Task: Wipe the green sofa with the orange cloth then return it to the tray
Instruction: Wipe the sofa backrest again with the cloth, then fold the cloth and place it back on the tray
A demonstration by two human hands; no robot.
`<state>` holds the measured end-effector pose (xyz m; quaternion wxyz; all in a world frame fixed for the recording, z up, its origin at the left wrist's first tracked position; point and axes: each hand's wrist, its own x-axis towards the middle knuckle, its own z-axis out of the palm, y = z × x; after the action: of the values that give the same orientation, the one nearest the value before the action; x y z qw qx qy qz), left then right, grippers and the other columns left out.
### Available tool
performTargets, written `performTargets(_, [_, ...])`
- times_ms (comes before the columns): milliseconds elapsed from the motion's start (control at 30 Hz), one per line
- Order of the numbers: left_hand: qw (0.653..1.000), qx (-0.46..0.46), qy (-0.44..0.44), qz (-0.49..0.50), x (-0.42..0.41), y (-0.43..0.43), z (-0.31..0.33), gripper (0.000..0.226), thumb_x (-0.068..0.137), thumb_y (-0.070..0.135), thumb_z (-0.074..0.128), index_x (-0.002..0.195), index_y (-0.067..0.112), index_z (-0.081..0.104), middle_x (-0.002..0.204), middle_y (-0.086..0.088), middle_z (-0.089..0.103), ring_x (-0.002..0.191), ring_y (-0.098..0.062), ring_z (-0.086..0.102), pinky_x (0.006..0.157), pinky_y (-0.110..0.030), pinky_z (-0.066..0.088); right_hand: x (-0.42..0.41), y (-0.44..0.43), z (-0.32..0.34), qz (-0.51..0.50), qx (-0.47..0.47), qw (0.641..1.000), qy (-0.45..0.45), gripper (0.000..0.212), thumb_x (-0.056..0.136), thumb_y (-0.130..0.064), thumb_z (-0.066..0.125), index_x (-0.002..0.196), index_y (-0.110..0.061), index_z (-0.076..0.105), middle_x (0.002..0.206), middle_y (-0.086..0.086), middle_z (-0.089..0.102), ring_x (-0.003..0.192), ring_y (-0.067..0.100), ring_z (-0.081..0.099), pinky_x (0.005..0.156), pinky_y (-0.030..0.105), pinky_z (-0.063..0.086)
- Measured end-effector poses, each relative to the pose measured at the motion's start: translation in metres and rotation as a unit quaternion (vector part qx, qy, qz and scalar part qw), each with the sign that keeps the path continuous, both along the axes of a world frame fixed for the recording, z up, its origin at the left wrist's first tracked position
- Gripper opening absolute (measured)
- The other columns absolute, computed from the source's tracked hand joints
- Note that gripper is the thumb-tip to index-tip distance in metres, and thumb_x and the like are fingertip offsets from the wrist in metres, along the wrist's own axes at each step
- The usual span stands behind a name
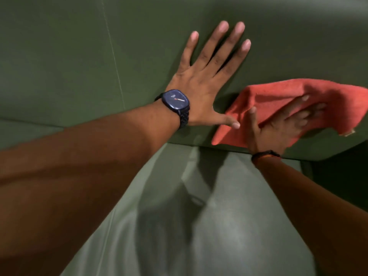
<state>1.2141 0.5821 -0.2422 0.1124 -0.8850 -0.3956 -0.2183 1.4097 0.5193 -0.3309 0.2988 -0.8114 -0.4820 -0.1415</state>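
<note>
Orange cloth (278, 108): crumpled, coral-orange, blurred, one frayed corner hanging at right; pressed against the green sofa (79, 56) backrest near its lower edge.
Right hand (282, 126): fingers spread flat on the cloth, pinning it, not clenched.
Left hand (203, 80): palm flat on the backrest, fingers splayed, thumb just beside the cloth; dark watch (175, 101) on the wrist.
Open room: bare backrest stretches left and above; the seat lies below.

- Right hand (286, 124) blurred, fingertips smeared over the cloth (278, 100).
- Cloth's right corner cut by the edge.
- Both forearms run off frame.
</note>
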Motion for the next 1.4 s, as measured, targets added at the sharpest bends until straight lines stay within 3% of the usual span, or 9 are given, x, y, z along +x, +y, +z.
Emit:
performTargets(133, [1.000, -0.003, -0.014, 0.002, 0.012, -0.017, -0.011, 0.085, 0.067, 0.063, 0.057, 0.138, 0.025, 0.033, 0.152, -0.018, 0.024, 0.140, -0.035, 0.016, 0.110, -0.055, 0.008, -0.047, 0.000, 0.007, 0.073, -0.037, 0.996, 0.038, 0.097, 0.083, -0.062, 0.045, 0.142, 0.007, 0.011, 0.141, 0.049, 0.005, 0.133, 0.060, 0.005, 0.108, 0.059, 0.009])
performTargets(300, [0.998, -0.026, -0.022, 0.061, 0.000, -0.016, -0.001, 0.012, 0.073, 0.018, 0.062, 0.085, 0.017, 0.064, 0.109, -0.008, 0.064, 0.106, -0.032, 0.054, 0.083, -0.043, 0.037, -0.026, -0.025, 0.021, 0.122, -0.024, 0.992, -0.008, 0.078, 0.082, -0.040, 0.066, 0.143, -0.010, 0.028, 0.145, 0.031, 0.031, 0.128, 0.048, 0.032, 0.106, 0.056, 0.027])
performTargets(433, [0.991, -0.110, -0.044, 0.055, -0.021, -0.016, 0.006, 0.017, 0.078, 0.010, 0.053, 0.091, 0.016, 0.061, 0.098, -0.007, 0.062, 0.097, -0.032, 0.050, 0.076, -0.043, 0.033, -0.016, -0.016, 0.057, 0.063, 0.032, 0.991, -0.118, 0.069, 0.077, -0.051, 0.068, 0.135, -0.026, 0.040, 0.144, 0.023, 0.038, 0.134, 0.041, 0.031, 0.102, 0.052, 0.026])
performTargets(533, [0.988, -0.124, -0.065, 0.065, -0.055, -0.020, 0.011, 0.020, 0.078, 0.008, 0.050, 0.092, 0.017, 0.062, 0.098, -0.007, 0.062, 0.095, -0.032, 0.050, 0.076, -0.043, 0.033, -0.041, 0.001, 0.083, 0.217, -0.023, 0.959, -0.180, 0.027, 0.079, -0.033, 0.070, 0.101, -0.017, 0.066, 0.131, 0.020, 0.055, 0.128, 0.041, 0.041, 0.099, 0.052, 0.032])
performTargets(600, [0.986, -0.122, -0.066, 0.091, -0.094, -0.025, 0.022, 0.021, 0.077, 0.008, 0.050, 0.092, 0.017, 0.062, 0.097, -0.007, 0.062, 0.094, -0.032, 0.051, 0.076, -0.042, 0.034, -0.078, 0.010, 0.096, 0.358, -0.072, 0.913, -0.181, 0.016, 0.079, -0.019, 0.070, 0.082, -0.003, 0.066, 0.101, 0.024, 0.066, 0.104, 0.043, 0.058, 0.084, 0.047, 0.044])
performTargets(700, [0.980, -0.116, -0.069, 0.149, -0.173, -0.035, 0.038, 0.018, 0.075, 0.009, 0.054, 0.088, 0.018, 0.062, 0.092, -0.007, 0.062, 0.092, -0.032, 0.052, 0.074, -0.040, 0.034, -0.163, 0.020, 0.121, 0.426, -0.156, 0.881, -0.134, 0.009, 0.077, -0.008, 0.061, 0.082, -0.001, 0.057, 0.076, 0.024, 0.062, 0.071, 0.042, 0.060, 0.059, 0.045, 0.047])
performTargets(867, [0.953, -0.118, -0.037, 0.277, -0.345, -0.080, 0.069, 0.015, 0.078, 0.011, 0.054, 0.090, 0.018, 0.060, 0.094, -0.004, 0.063, 0.092, -0.031, 0.053, 0.074, -0.039, 0.036, -0.349, 0.022, 0.164, 0.557, -0.169, 0.801, -0.141, 0.017, 0.076, -0.004, 0.064, 0.089, -0.003, 0.054, 0.082, 0.022, 0.061, 0.066, 0.043, 0.061, 0.048, 0.046, 0.050])
performTargets(1100, [0.870, -0.106, -0.034, 0.481, -0.623, -0.193, 0.138, 0.010, 0.080, 0.019, 0.056, 0.090, 0.017, 0.060, 0.094, -0.005, 0.065, 0.090, -0.031, 0.055, 0.073, -0.038, 0.038, -0.657, -0.017, 0.234, 0.719, -0.098, 0.665, -0.175, 0.021, 0.073, -0.010, 0.047, 0.092, -0.004, 0.054, 0.082, 0.022, 0.062, 0.063, 0.045, 0.059, 0.047, 0.046, 0.046])
performTargets(1400, [0.743, -0.135, -0.019, 0.655, -0.828, -0.358, 0.150, 0.015, 0.083, 0.027, 0.057, 0.095, 0.018, 0.059, 0.099, -0.007, 0.065, 0.094, -0.032, 0.054, 0.072, -0.038, 0.036, -0.919, -0.111, 0.236, 0.834, -0.077, 0.529, -0.137, 0.013, 0.082, -0.005, 0.057, 0.093, -0.009, 0.051, 0.086, 0.018, 0.062, 0.070, 0.041, 0.060, 0.056, 0.046, 0.050])
